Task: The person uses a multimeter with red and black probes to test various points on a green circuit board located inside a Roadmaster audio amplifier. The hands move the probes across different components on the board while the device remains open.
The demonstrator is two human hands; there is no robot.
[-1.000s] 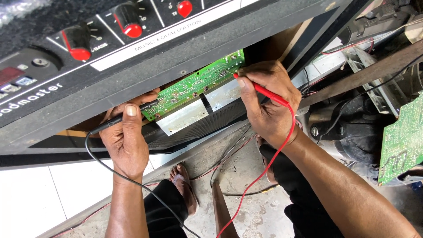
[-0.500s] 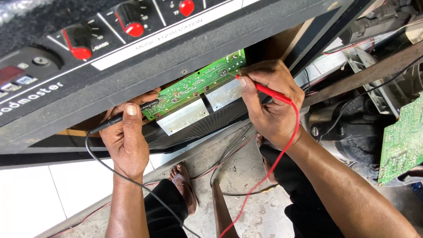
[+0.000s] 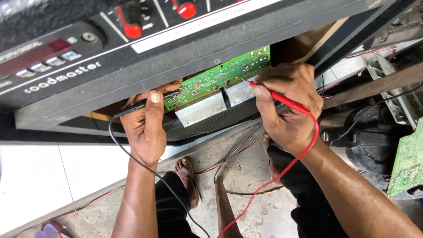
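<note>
A green circuit board [image 3: 216,79] with two metal heat-sink plates below it shows in the open underside of a big black amplifier [image 3: 185,48] with red knobs. My left hand [image 3: 147,128] grips a black test probe [image 3: 145,103], whose tip touches the board's left end. In my right hand [image 3: 286,103] is a red test probe [image 3: 282,99], its tip resting near the board's lower right edge. A black lead and a red lead hang down from the probes.
My feet in sandals [image 3: 187,180] stand on a concrete floor with loose wires. White tiles [image 3: 48,176] lie at left. Another green board [image 3: 407,163] and dark machine parts [image 3: 365,141] crowd the right side.
Both hands keep the probes on the board; the hands and probes have hardly moved.
</note>
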